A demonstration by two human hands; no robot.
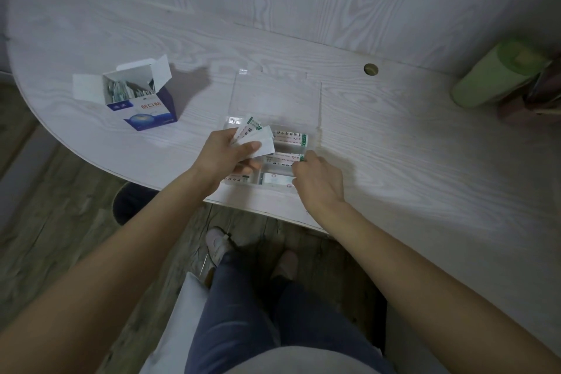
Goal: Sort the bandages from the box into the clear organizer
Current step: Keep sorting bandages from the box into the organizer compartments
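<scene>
— So where do things stand?

— The left hand grips a small fan of wrapped bandages just above the near left part of the clear organizer. The right hand is down at the organizer's near right side, fingers curled over a bandage lying in a middle slot; whether it pinches that one or only nudges it is hard to tell.

— And the box?

— The box stands open on the table, well apart to the left, with more bandages visible inside. Several already lie in the near slots.

— What could go wrong?

— The fan looks loosely held, so a wrapper may slide out and drop into the wrong slot, or onto the floor, since the organizer sits near the table's edge. The slots are narrow and the walls clear, so a strip could land straddling a divider. A push from the right hand might also shift the light organizer toward that edge.
</scene>
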